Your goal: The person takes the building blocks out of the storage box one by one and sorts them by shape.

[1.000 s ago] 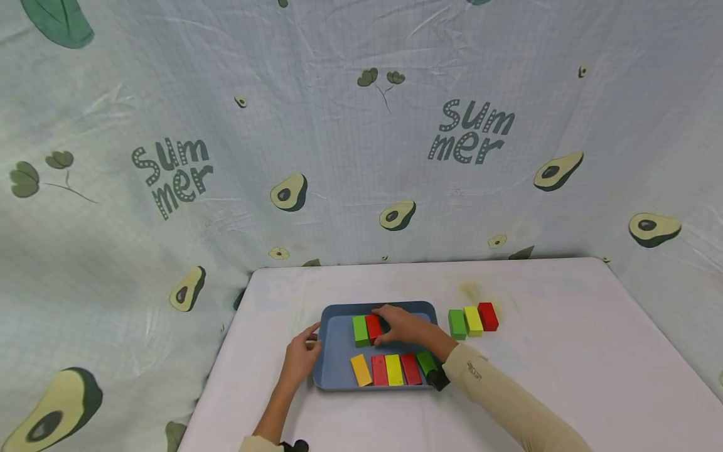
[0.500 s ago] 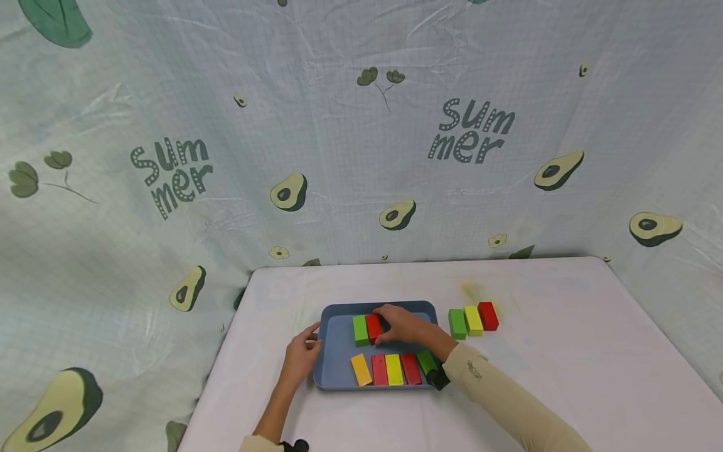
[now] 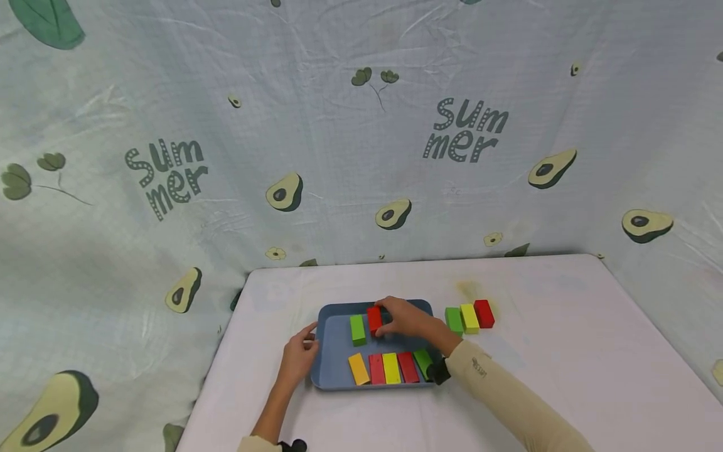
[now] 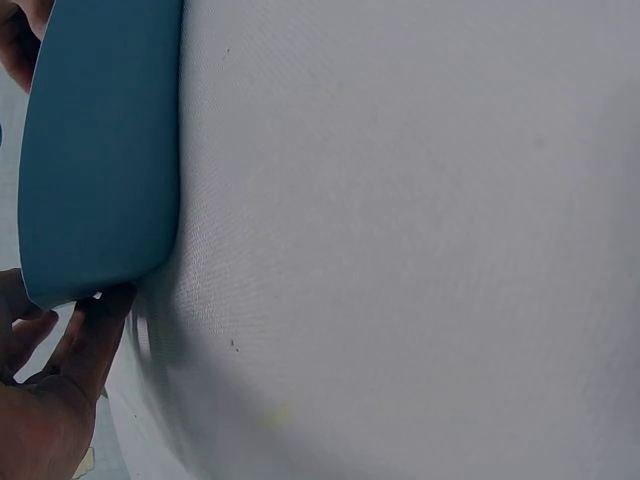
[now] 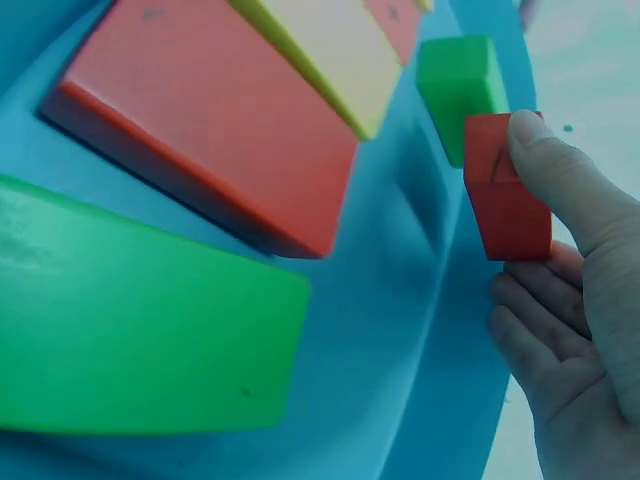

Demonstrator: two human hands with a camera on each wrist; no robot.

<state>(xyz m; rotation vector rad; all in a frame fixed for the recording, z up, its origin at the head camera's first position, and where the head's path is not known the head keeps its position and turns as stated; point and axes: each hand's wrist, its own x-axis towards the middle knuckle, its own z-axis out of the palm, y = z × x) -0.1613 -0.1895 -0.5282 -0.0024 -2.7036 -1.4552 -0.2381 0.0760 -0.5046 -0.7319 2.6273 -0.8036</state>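
Observation:
My right hand (image 3: 402,316) pinches a red block (image 5: 507,195) between thumb and fingers over the back part of a blue tray (image 3: 333,370). In the right wrist view the thumb lies on one face of the block. A green block (image 3: 358,330) stands just left of it, with a gap between them in the head view. My left hand (image 3: 298,360) touches the tray's left side wall with its fingertips; in the left wrist view those fingers (image 4: 100,335) meet the tray's end near the corner.
Along the tray's front lie an orange block (image 3: 358,369), a red block (image 3: 376,369), a yellow block (image 3: 391,368), another red block (image 3: 408,367) and a green block (image 3: 422,363). On the table right of the tray stand green (image 3: 454,320), yellow (image 3: 469,319) and red (image 3: 484,314) blocks.
The red block in my right hand has moved up and slightly away from the green block, opening a gap. My left hand stays at the tray. The head view has shifted slightly.

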